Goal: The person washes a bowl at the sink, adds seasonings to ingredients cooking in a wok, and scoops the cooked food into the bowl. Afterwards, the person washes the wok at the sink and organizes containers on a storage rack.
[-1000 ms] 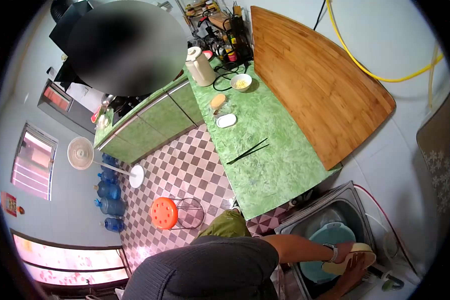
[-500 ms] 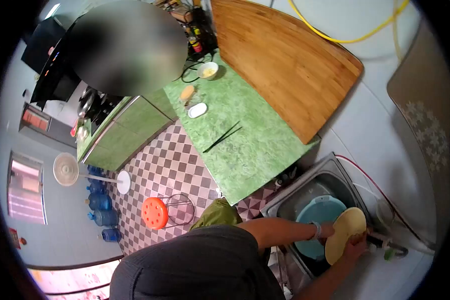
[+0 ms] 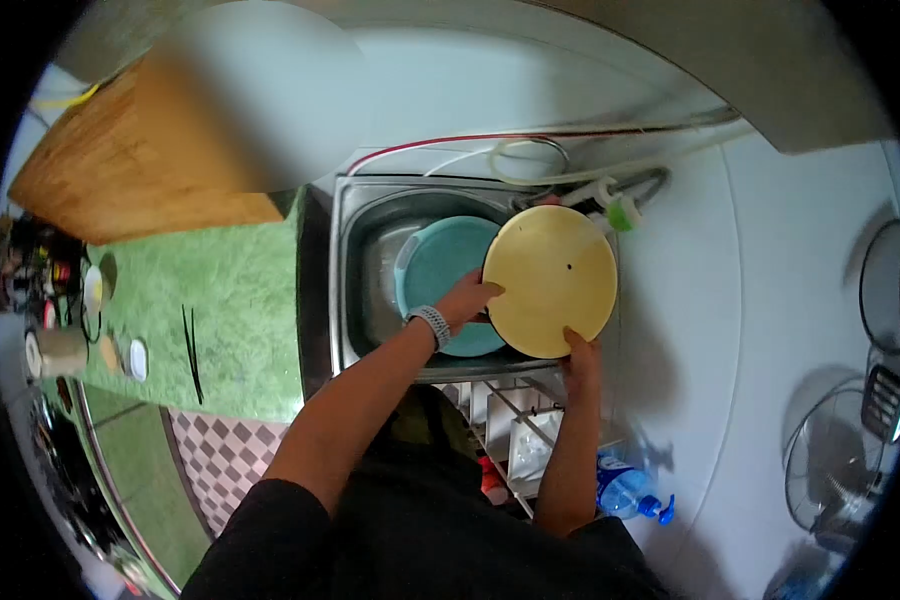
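Observation:
A round yellow plate or shallow basin (image 3: 552,280) is held up over the right part of the metal sink (image 3: 370,240). My left hand (image 3: 467,300), with a bracelet on the wrist, grips its left edge, thumb on the face. My right hand (image 3: 581,362) pinches the lower right edge; its other fingers are hidden behind. Under and left of the plate, a light-blue basin (image 3: 440,270) sits in the sink, partly covered. The faucet with a green part (image 3: 624,214) is just beyond the plate's upper right edge.
Left of the sink is the green counter (image 3: 240,300) with black chopsticks (image 3: 191,355), a white dish (image 3: 138,360) and a small bowl (image 3: 93,290). A wooden board (image 3: 100,180) leans behind it. A blue-capped bottle (image 3: 625,490) stands low on the right.
The view has swung towards the sink, which now sits mid-frame. The yellow plate has been turned so its round face shows fully, with both hands still on its edge.

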